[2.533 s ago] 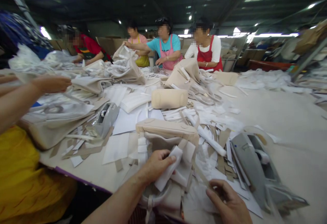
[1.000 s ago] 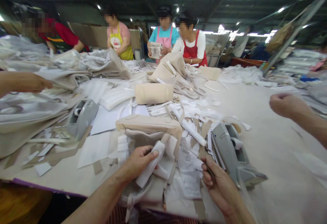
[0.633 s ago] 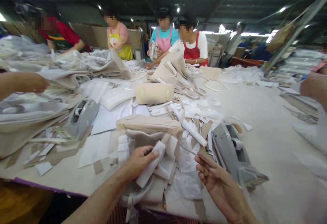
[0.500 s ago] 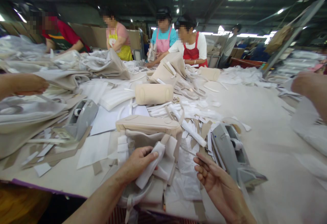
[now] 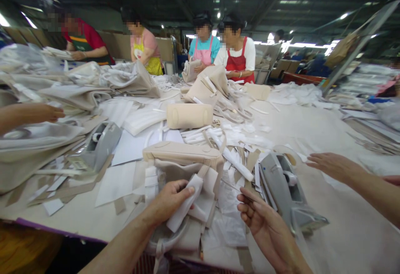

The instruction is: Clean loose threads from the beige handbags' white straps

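Note:
A pale beige handbag (image 5: 183,151) lies on its side in front of me, its opening facing me and its base turned away. My left hand (image 5: 173,201) is closed on a white foam wrap (image 5: 184,205) at the bag's opening, thumb on top. To the right of the bag, my right hand (image 5: 261,215) is turned partly palm up, with its fingers curled. Between its thumb and fingertips is a thin greyish strip (image 5: 231,185) that reaches toward the bag; its exact kind is unclear. A looped bag handle (image 5: 168,240) hangs near the table's front edge.
Grey tape dispensers stand on the right (image 5: 286,182) and left (image 5: 98,147). Another beige bag (image 5: 189,116) lies behind mine, among paper scraps and white foam tubes. A co-worker's hand (image 5: 336,166) reaches in from the right, another (image 5: 46,112) from the left. Several people work across the table.
My two hands and the bag hold almost the same position. The co-worker's hand at the right has come down and inward to the tape dispenser; the plastic sheet there has shifted.

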`<state>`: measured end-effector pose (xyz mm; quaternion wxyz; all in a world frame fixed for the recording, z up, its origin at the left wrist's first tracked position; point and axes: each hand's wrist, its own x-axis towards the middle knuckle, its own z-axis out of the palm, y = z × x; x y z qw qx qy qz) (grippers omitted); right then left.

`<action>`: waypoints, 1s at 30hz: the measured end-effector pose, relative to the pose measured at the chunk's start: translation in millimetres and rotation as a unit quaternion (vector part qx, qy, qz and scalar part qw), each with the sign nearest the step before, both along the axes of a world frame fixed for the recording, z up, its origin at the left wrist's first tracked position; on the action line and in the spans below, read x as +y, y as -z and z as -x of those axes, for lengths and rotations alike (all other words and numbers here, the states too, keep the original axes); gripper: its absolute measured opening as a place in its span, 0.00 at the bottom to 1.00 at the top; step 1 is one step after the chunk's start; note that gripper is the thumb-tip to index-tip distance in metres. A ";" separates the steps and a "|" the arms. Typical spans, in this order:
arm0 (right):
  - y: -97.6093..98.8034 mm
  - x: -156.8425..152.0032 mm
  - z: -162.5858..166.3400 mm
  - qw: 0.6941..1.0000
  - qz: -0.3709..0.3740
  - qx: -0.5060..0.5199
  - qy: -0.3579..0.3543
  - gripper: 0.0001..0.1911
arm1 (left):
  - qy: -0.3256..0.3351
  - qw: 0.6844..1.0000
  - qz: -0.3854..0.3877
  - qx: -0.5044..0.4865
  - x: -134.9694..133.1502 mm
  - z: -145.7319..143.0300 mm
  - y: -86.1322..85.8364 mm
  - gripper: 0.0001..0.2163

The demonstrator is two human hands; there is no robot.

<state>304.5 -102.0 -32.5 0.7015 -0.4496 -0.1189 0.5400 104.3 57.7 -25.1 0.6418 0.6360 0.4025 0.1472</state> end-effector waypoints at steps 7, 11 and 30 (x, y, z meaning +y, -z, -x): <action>10.1 2.3 -4.5 0.998 0.048 -0.033 0.021 0.15 | 0.003 1.000 -0.006 0.011 0.5 0.1 0.3 0.16; 30.3 3.2 -21.2 0.942 0.120 -0.310 0.040 0.13 | 0.005 1.000 -0.008 -0.004 1.4 0.6 4.0 0.16; 66.3 -9.7 -22.8 0.474 0.051 -0.879 -0.010 0.23 | 0.008 1.000 -0.011 -0.021 1.9 0.9 6.4 0.15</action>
